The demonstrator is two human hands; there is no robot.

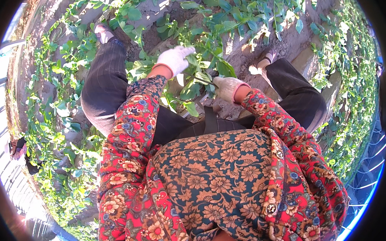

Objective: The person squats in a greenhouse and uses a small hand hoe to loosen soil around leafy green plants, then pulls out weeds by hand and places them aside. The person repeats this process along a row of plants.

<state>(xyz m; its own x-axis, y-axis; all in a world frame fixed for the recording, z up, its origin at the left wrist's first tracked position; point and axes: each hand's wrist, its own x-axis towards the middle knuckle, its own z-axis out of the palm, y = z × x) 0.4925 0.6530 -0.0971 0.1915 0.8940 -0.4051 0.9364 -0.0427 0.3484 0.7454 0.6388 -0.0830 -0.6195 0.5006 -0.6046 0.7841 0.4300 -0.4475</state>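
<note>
My left hand (175, 60), in a white knit glove, reaches over leafy green plants (192, 88) growing between my legs. Its fingers point to the right, slightly blurred, and the thumb sits apart from them. No object shows in it, though leaves lie close by its fingertips. Lower and to the right, my right hand (228, 87) wears a similar glove, soiled, and is closed around a thin dark tool (199, 78). The tool slants up-left among the leaves towards my left hand. Its far end is hard to make out, so its kind is unclear.
Bare soil (238, 60) shows between the plants. My bent legs (105, 75) in dark trousers frame the patch. More leafy rows run at left (59, 125) and right (351, 83). Dark plastic sheeting (369, 159) edges the right side. A strap (210, 120) hangs at my waist.
</note>
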